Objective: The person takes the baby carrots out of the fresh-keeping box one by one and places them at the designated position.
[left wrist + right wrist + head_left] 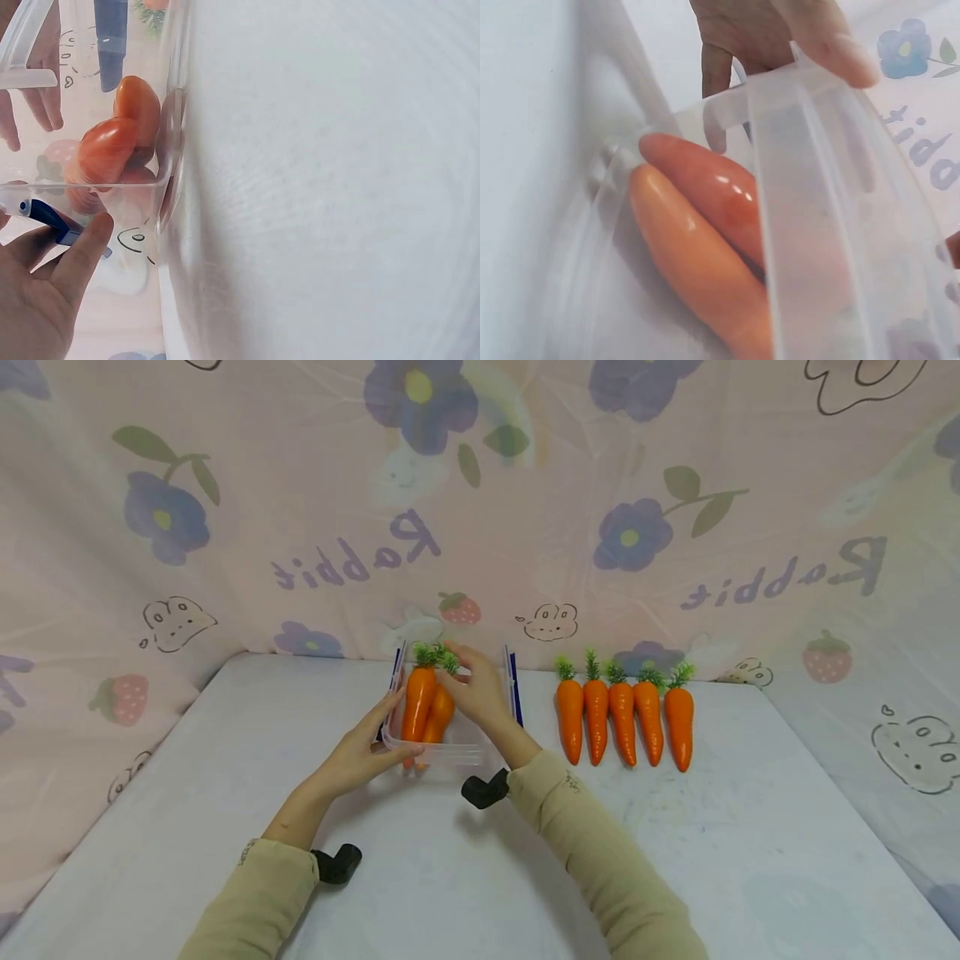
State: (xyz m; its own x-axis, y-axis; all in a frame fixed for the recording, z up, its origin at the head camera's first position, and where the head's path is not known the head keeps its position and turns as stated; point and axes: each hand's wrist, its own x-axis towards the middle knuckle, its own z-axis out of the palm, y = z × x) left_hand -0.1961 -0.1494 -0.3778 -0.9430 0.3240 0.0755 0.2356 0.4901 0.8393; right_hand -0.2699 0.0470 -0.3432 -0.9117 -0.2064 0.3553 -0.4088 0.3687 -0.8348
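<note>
A clear plastic box (465,753) with blue side latches stands near the back of the table. Two orange toy carrots with green tops lie side by side in it, a left carrot (417,702) and a right carrot (441,714). My left hand (356,758) grips the box's near left corner, thumb along the front rim, fingers at the left side. In the left wrist view those fingers are at a blue latch (56,221). Inside the box my right hand (480,685) pinches the right carrot near its leafy top. Its fingertips are partly hidden by the leaves.
Several more carrots (622,722) lie in a row on the white table (750,860), right of the box, leaves toward the back. A patterned cloth (510,527) hangs behind the table and along its sides. Black wrist mounts (337,864) stick out from both sleeves.
</note>
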